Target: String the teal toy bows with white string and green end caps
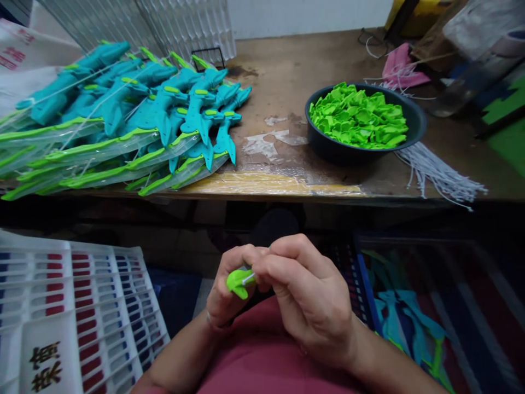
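Observation:
Close to my body, my left hand [229, 276] is closed around a small lime-green plastic piece [238, 283]. A thin white cord [248, 279] runs from that piece toward my right hand [311, 295]. My right fingers are pinched together at the cord, and their tips meet those of my left hand. The far end of the cord is hidden by my fingers. Both hands hang in front of the table edge, over my lap.
Teal and green plastic toys [164, 104] are piled on the table's left. A dark bowl [416, 123] holds many green pieces, beside a bundle of white cords [443, 172]. Below stand a white crate [82, 317] at left and a blue-rimmed bin [369, 295] of teal parts at right.

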`<state>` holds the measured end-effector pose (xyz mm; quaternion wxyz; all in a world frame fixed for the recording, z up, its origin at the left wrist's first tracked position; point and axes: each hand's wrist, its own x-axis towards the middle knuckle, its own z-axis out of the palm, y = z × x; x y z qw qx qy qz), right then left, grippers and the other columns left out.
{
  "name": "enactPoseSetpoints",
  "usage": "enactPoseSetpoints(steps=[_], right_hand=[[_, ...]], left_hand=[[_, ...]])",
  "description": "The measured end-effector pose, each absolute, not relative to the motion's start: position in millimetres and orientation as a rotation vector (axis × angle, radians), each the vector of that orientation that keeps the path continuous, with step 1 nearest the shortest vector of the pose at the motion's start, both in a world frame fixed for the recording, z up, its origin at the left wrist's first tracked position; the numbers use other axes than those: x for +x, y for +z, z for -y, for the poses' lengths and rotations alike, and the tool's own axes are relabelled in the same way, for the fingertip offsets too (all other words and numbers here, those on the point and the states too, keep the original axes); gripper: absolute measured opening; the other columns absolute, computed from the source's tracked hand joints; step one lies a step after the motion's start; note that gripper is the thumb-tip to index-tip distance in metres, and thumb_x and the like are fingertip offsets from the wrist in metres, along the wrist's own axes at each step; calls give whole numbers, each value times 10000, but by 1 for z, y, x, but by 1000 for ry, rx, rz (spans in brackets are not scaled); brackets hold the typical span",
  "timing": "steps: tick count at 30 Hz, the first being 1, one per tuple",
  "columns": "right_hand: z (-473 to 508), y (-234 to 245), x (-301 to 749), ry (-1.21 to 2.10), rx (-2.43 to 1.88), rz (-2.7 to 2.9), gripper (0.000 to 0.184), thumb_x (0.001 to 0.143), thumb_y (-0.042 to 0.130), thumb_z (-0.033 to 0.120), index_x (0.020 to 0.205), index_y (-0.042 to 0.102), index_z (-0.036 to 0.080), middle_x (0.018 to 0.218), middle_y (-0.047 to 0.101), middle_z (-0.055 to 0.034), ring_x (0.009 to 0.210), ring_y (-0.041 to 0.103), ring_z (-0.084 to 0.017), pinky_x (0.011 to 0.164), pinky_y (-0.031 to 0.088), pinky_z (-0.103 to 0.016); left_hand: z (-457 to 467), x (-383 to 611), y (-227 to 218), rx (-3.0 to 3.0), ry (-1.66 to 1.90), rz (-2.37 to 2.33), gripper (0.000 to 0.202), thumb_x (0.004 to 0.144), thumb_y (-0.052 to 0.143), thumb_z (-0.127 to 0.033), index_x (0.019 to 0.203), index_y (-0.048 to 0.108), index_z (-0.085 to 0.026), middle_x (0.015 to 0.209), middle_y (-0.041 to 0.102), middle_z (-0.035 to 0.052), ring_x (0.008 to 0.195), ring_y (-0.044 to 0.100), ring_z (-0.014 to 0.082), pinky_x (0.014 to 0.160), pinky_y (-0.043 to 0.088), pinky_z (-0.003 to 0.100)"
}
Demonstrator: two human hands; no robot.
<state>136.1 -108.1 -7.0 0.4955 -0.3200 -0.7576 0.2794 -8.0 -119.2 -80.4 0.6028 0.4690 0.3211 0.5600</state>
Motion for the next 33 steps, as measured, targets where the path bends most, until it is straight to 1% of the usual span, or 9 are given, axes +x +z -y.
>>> enactPoseSetpoints(steps=[2, 4, 8, 13, 18, 22, 26, 29, 33], right_hand=[[109, -7, 138, 661, -786, 1841, 188, 987, 531, 81, 1037, 670, 198, 905, 625, -30, 792, 658, -118, 666, 591, -225], [109, -7, 139, 633, -782, 1870, 179, 990, 531, 89, 1032, 672, 192, 895, 629, -34, 792, 663, -123, 655, 590, -225], [108, -8, 141, 574, -759, 1913, 181, 1009, 507, 113, 1028, 668, 192, 902, 651, -40, 791, 666, -130, 643, 595, -241], [106, -9, 140, 591, -732, 1918, 179, 1015, 499, 108, 1034, 663, 177, 943, 665, -41, 833, 668, -114, 690, 605, -223], [105, -10, 141, 601, -751, 1951, 183, 1001, 499, 97, 1027, 669, 159, 922, 653, -44, 807, 659, -121, 654, 583, -217], [104, -9, 142, 676, -746, 1917, 180, 994, 513, 83, 1036, 667, 166, 949, 649, -39, 809, 647, -104, 692, 578, -201], [105, -13, 141, 672, -757, 1907, 193, 992, 507, 71, 1040, 670, 161, 931, 637, -47, 816, 644, -117, 692, 574, -222], [106, -16, 140, 666, -766, 1890, 197, 972, 516, 36, 1026, 670, 146, 923, 623, -46, 800, 628, -108, 680, 560, -209], [105, -16, 138, 691, -730, 1886, 203, 967, 511, 10, 1023, 660, 137, 952, 621, -41, 838, 621, -93, 734, 556, -184]], left_hand=[[118, -7, -80, 990, 1315, -601, 585, 836, 536, -789, 744, 553, -212, 633, 506, 25, 638, 583, 190, 671, 519, 378], [117, -7, -78, 944, 1317, -533, 539, 840, 570, -747, 781, 581, -212, 649, 519, 31, 661, 588, 199, 700, 526, 384], [116, -6, -77, 943, 1331, -537, 546, 823, 576, -765, 798, 606, -220, 668, 536, 37, 680, 584, 208, 727, 529, 392], [117, -5, -80, 930, 1357, -536, 548, 850, 559, -758, 834, 602, -212, 695, 534, 32, 703, 599, 204, 727, 524, 384], [115, -6, -80, 894, 1371, -462, 525, 873, 563, -718, 887, 624, -197, 735, 552, 38, 703, 567, 188, 708, 508, 353], [112, -7, -78, 897, 1330, -442, 574, 862, 536, -758, 816, 579, -187, 675, 515, 38, 678, 501, 188, 714, 475, 356], [111, -7, -79, 890, 1326, -443, 552, 852, 547, -749, 842, 581, -198, 679, 505, 37, 674, 474, 195, 706, 437, 356], [111, -7, -79, 885, 1320, -445, 540, 851, 545, -746, 843, 585, -207, 668, 501, 35, 655, 453, 193, 689, 415, 354], [111, -6, -77, 894, 1314, -460, 540, 855, 534, -742, 812, 584, -207, 666, 498, 43, 667, 454, 203, 689, 407, 360]])
